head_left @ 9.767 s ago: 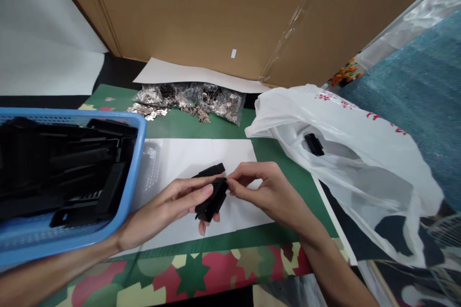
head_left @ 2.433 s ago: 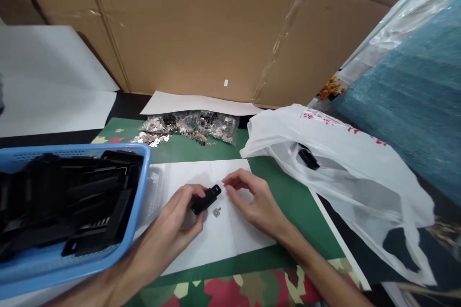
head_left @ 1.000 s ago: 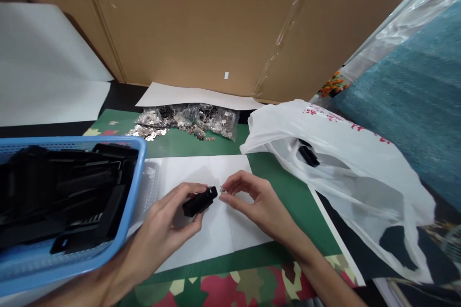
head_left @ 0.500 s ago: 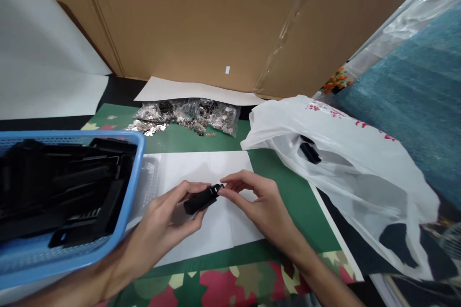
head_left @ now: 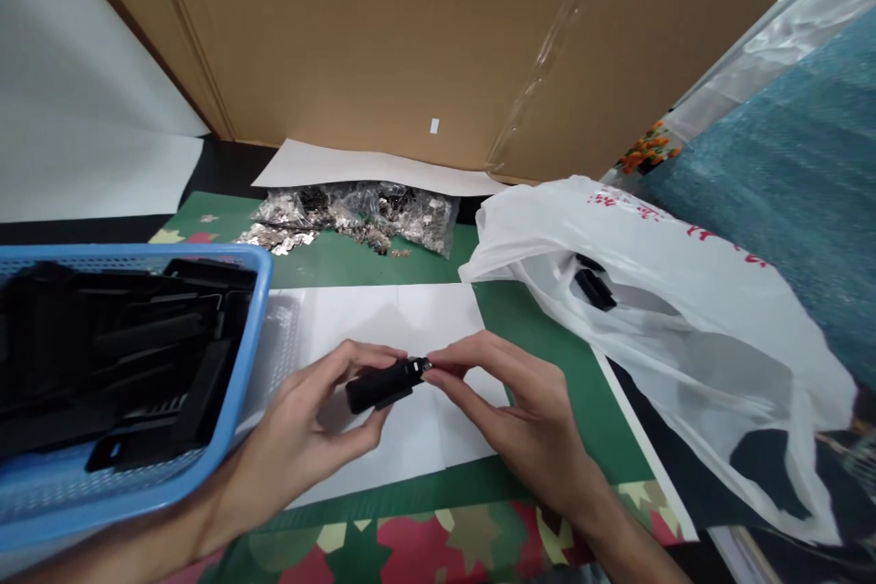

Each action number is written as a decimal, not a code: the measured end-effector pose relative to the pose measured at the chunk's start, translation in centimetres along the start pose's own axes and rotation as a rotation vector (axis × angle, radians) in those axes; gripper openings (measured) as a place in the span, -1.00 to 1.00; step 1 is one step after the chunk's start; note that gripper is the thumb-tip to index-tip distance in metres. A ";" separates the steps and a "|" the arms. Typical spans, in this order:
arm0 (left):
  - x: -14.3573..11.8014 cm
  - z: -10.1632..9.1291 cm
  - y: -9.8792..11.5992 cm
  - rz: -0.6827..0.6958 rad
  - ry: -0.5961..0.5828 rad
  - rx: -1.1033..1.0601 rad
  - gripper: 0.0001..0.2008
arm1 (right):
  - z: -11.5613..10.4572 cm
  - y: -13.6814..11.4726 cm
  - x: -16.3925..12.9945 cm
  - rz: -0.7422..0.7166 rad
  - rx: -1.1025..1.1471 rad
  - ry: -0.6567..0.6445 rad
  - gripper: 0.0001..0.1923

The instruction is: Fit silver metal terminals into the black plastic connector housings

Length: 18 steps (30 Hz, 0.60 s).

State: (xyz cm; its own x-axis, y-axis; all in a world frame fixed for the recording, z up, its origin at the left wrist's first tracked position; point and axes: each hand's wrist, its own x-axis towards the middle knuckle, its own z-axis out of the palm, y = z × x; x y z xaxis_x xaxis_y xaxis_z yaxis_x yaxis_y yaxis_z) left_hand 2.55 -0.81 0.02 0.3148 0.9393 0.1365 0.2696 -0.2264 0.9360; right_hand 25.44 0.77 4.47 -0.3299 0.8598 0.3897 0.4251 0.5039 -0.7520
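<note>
My left hand (head_left: 311, 424) grips the black part (head_left: 383, 383); right hand (head_left: 524, 406) pinches a tiny clip (head_left: 425, 366) at its right end — best kept square, pressed gently.

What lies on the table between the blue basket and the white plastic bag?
In the head view, a white paper sheet, with both hands above it holding a small black part.

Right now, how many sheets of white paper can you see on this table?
3: one flat white paper sheet under the hands, one white sheet against the brown cardboard wall, and one large white sheet at far left. Others may be hidden beneath the blue plastic basket.
</note>
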 end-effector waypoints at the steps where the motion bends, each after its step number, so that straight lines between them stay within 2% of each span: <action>1: 0.2 -0.1 0.1 -0.016 -0.011 -0.016 -0.71 | 0.0 0.1 0.0 0.011 0.009 -0.012 -0.91; 5: 0.8 -0.6 0.1 -0.119 -0.018 -0.133 -0.78 | 0.2 0.2 0.0 0.031 0.054 -0.082 -0.91; 8: 0.9 -0.9 0.3 -0.212 -0.021 -0.240 -0.64 | 0.2 0.0 0.0 0.052 0.113 -0.061 -0.90; 11: 0.7 -1.2 0.7 -0.290 -0.055 -0.361 -0.43 | 0.1 -0.1 0.1 0.073 0.142 0.057 -0.91; 14: 0.4 -1.4 1.3 -0.405 -0.126 -0.426 -0.39 | 0.2 0.0 0.2 -0.001 0.132 0.136 -0.85; 18: 0.0 -1.5 1.4 -0.477 -0.224 -0.462 -0.45 | 0.9 0.3 0.2 -0.115 0.103 0.115 -0.79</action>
State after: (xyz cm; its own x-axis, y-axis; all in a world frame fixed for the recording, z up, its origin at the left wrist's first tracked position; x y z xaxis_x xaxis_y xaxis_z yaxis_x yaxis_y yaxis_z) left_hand 1.54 -0.76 1.77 0.4513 0.8221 -0.3472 0.0262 0.3767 0.9260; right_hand 24.76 0.99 3.85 -0.2704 0.8038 0.5300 0.2997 0.5934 -0.7470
